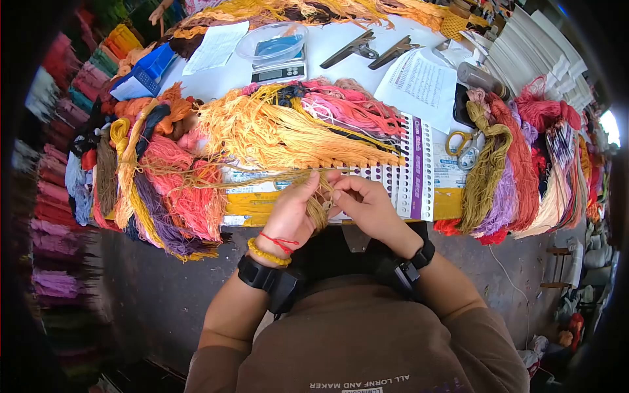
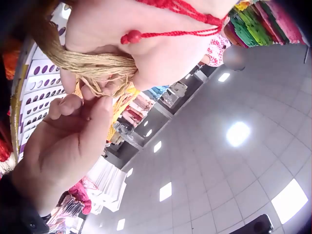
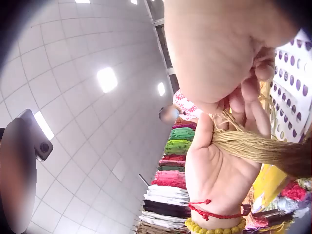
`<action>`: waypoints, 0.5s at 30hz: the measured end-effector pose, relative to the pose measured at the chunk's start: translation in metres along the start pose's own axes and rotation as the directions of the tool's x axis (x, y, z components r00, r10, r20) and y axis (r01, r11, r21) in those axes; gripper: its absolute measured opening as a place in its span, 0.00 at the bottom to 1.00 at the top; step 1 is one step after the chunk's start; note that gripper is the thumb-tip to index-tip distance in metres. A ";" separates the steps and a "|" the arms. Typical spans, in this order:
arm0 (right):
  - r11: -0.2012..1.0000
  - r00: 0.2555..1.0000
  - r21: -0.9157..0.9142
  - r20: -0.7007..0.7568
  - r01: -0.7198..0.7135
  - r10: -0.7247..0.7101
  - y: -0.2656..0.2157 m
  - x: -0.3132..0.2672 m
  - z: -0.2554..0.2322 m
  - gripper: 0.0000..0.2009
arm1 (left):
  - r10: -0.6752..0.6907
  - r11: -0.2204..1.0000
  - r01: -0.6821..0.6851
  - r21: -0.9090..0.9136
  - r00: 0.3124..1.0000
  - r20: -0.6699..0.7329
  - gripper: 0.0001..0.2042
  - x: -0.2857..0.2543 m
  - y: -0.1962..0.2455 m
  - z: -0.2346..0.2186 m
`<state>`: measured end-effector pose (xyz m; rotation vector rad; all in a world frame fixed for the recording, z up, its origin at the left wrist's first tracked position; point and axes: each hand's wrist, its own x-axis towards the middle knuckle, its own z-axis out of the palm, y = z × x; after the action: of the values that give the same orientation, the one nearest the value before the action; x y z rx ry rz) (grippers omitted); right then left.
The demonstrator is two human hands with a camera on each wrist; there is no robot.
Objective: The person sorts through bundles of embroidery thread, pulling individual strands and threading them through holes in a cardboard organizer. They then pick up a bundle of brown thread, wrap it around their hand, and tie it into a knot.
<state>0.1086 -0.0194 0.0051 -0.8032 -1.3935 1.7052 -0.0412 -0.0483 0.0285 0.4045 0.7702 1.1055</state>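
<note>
A long olive-tan thread bundle [image 1: 216, 178] stretches from the left heap to the hands. It lies across the palm of my left hand [image 1: 291, 213], the fingers curled round it near its looped end [image 3: 243, 144]. My right hand [image 1: 370, 206] pinches strands at that end between thumb and fingertips, touching the left fingers. In the left wrist view the pinched strands [image 2: 105, 73] sit between both hands; the exact fingertip hold is partly hidden. Just beyond the hands, orange thread [image 1: 262, 131] hangs from the holes of a white punched card [image 1: 419, 164].
Coloured skeins [image 1: 190, 190] heap at the left, more skeins [image 1: 514, 164] at the right. Scissors [image 1: 458, 145], printed sheets [image 1: 419, 82], a scale [image 1: 278, 72] with a plastic bowl, and metal clips [image 1: 350, 49] lie farther back. The table's yellow edge [image 1: 252, 208] runs beside the hands.
</note>
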 end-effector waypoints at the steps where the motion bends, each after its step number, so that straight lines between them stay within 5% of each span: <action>1: 1.000 1.000 0.020 0.004 0.010 -0.010 0.000 0.000 0.001 0.05 | 0.002 1.000 -0.002 0.000 1.000 -0.001 0.18 -0.001 0.000 0.002; 6: 0.999 0.999 -0.037 0.019 -0.028 0.029 0.006 0.003 0.003 0.05 | 0.168 0.968 -0.159 0.197 0.985 -0.029 0.13 -0.002 -0.006 -0.003; 15: 0.992 0.993 -0.055 0.028 -0.115 0.117 -0.013 -0.002 0.005 0.04 | 0.149 0.985 -0.141 0.096 0.986 -0.074 0.13 -0.002 -0.001 -0.007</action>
<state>0.1072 -0.0222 0.0190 -0.9058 -1.4431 1.7821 -0.0458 -0.0515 0.0242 0.5012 0.8748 1.2319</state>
